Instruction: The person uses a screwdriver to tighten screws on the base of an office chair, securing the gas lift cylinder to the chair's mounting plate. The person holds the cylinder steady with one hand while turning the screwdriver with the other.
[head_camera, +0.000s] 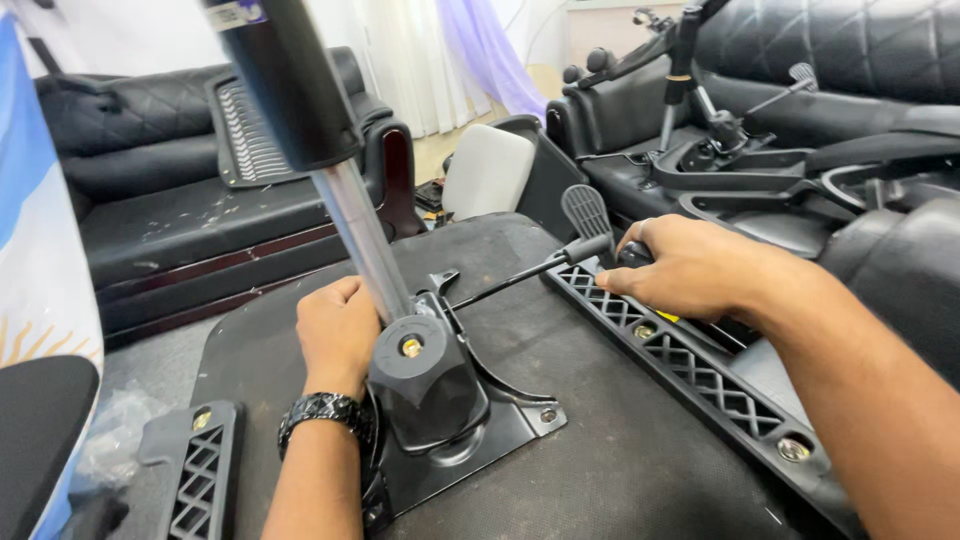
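An upturned office chair seat (620, 470) lies in front of me, dark underside up. A black tilt mechanism (430, 390) is bolted to its middle, and a silver gas-lift column (360, 230) with a black sleeve rises from it. My left hand (335, 335), with a black wristband, rests closed against the mechanism beside the column. My right hand (690, 265) grips a dark tool handle over the black lattice armrest bracket (690, 370) on the right edge. A thin lever with a paddle tip (585, 215) sticks out toward it.
A second lattice bracket (195, 465) sits at the seat's left edge. A black sofa (190, 190) stands behind on the left. More chair parts and bases (740, 150) are piled at the right. A white chair back (485, 170) stands beyond the seat.
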